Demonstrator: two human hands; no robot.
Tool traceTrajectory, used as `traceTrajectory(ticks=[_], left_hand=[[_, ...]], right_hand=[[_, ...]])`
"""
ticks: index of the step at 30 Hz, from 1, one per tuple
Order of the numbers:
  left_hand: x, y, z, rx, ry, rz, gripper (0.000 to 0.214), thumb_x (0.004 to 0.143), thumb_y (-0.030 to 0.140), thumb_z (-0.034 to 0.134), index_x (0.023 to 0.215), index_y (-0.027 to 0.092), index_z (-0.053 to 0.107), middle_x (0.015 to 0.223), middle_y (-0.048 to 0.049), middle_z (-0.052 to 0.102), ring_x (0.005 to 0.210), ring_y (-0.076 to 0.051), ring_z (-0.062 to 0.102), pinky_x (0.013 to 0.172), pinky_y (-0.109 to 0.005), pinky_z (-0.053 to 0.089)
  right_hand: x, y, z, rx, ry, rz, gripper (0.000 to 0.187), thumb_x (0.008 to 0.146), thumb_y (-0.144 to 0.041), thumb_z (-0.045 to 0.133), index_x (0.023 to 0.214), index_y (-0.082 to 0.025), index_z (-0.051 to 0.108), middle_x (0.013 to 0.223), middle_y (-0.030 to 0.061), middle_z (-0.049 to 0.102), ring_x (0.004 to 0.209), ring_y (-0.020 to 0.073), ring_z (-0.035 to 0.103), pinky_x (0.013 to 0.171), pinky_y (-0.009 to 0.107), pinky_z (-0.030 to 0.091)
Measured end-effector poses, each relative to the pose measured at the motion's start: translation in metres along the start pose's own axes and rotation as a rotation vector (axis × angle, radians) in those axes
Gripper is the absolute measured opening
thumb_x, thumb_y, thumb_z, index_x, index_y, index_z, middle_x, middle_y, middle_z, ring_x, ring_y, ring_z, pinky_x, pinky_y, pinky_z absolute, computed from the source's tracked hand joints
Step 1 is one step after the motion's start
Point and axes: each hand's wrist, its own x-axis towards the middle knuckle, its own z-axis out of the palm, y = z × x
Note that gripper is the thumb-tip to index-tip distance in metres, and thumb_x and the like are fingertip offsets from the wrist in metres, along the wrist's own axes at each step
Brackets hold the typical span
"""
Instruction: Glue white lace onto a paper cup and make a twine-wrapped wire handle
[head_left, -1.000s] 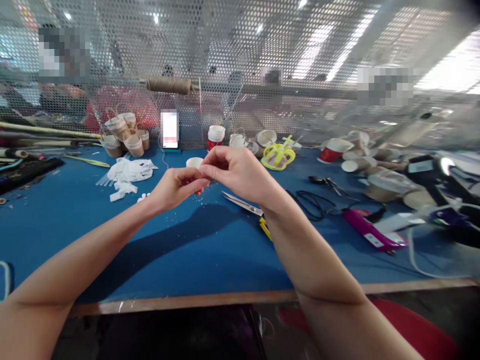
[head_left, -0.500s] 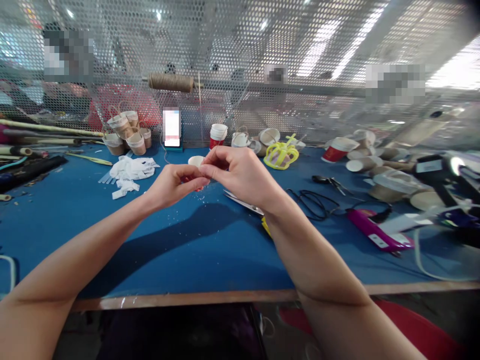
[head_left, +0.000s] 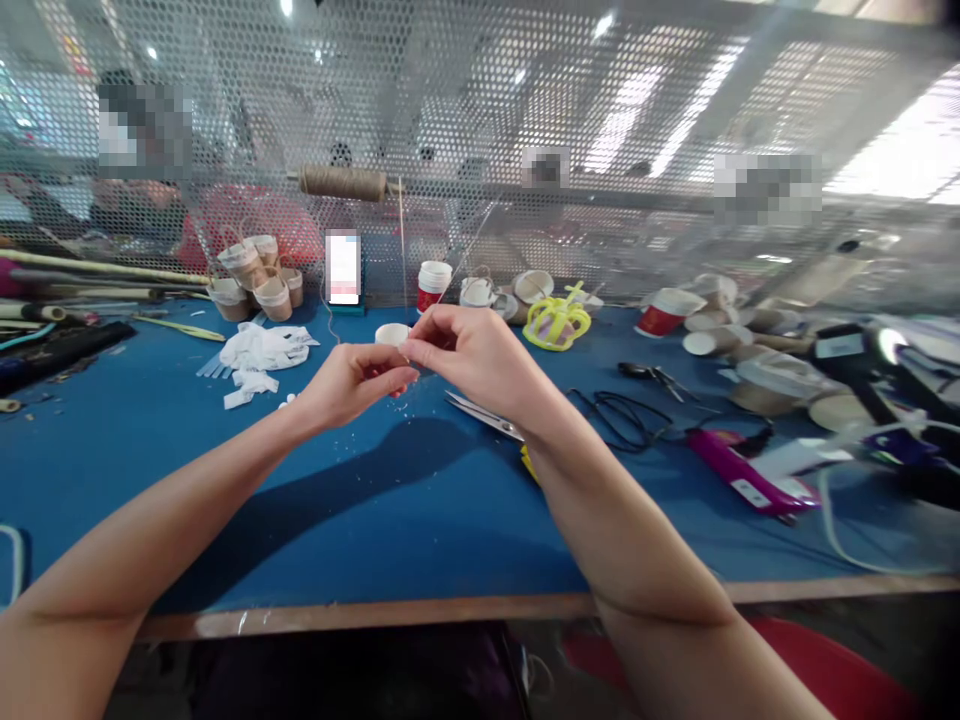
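A paper cup (head_left: 391,334) shows its white rim above my fingers, with a little red visible below them. My left hand (head_left: 358,384) is closed around the cup's near side and hides most of its body. At the rim's right side, the thumb and fingertips of my right hand (head_left: 469,355) are pinched together. Anything thin between those fingertips is too small to make out. Scissors (head_left: 487,415) with yellow handles lie on the blue table (head_left: 360,540), partly under my right forearm.
Crumpled white strips (head_left: 266,350) lie left of my hands. Behind stand twine-wrapped cups (head_left: 271,297), a phone (head_left: 344,268) and stacked red-and-white cups (head_left: 433,286). A yellow woven piece (head_left: 556,320), black cable (head_left: 626,420) and purple device (head_left: 746,475) are rightward. Mesh closes the back.
The view has tilted up slightly, so the table items sit lower in the picture. Both hands stay together at the cup, with only a slight shift of the fingers.
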Motion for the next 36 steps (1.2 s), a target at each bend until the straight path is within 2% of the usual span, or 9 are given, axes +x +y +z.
traceTrajectory(ticks=[5, 13, 24, 36], left_hand=[[0.0003, -0.0012, 0.0020, -0.057, 0.012, 0.000, 0.019, 0.076, 0.029, 0.055, 0.068, 0.013, 0.061, 0.057, 0.0003, 0.057, 0.052, -0.008, 0.050, 0.050, -0.020, 0.040], [-0.0004, -0.0034, 0.0041, -0.085, 0.014, -0.021, 0.019, 0.075, 0.030, 0.055, 0.070, 0.013, 0.061, 0.058, -0.0007, 0.059, 0.052, -0.008, 0.051, 0.051, -0.021, 0.042], [0.0036, -0.0059, 0.0008, -0.034, 0.023, -0.006, 0.023, 0.075, 0.033, 0.055, 0.063, 0.013, 0.059, 0.055, -0.0004, 0.057, 0.050, -0.008, 0.049, 0.050, -0.021, 0.040], [0.0040, -0.0070, 0.0047, -0.044, 0.053, -0.010, 0.024, 0.074, 0.033, 0.055, 0.061, 0.013, 0.058, 0.053, -0.0001, 0.056, 0.049, -0.008, 0.048, 0.048, -0.021, 0.039]], right_hand=[[0.0009, 0.0010, -0.0007, 0.003, -0.068, 0.012, 0.017, 0.076, -0.028, 0.057, 0.069, -0.013, 0.060, 0.062, 0.0019, 0.062, 0.057, 0.0098, 0.053, 0.054, 0.023, 0.038], [0.0019, 0.0006, -0.0017, -0.028, -0.091, 0.013, 0.015, 0.076, -0.025, 0.057, 0.067, -0.013, 0.059, 0.061, 0.0006, 0.060, 0.056, 0.0087, 0.051, 0.055, 0.023, 0.037], [0.0029, 0.0068, 0.0019, 0.009, -0.095, 0.026, 0.015, 0.076, -0.025, 0.057, 0.067, -0.014, 0.058, 0.065, 0.0031, 0.063, 0.061, 0.0112, 0.055, 0.058, 0.025, 0.041], [0.0020, 0.0079, 0.0047, -0.006, -0.064, 0.013, 0.014, 0.076, -0.024, 0.057, 0.069, -0.013, 0.059, 0.065, 0.0027, 0.063, 0.059, 0.0103, 0.053, 0.057, 0.024, 0.040]])
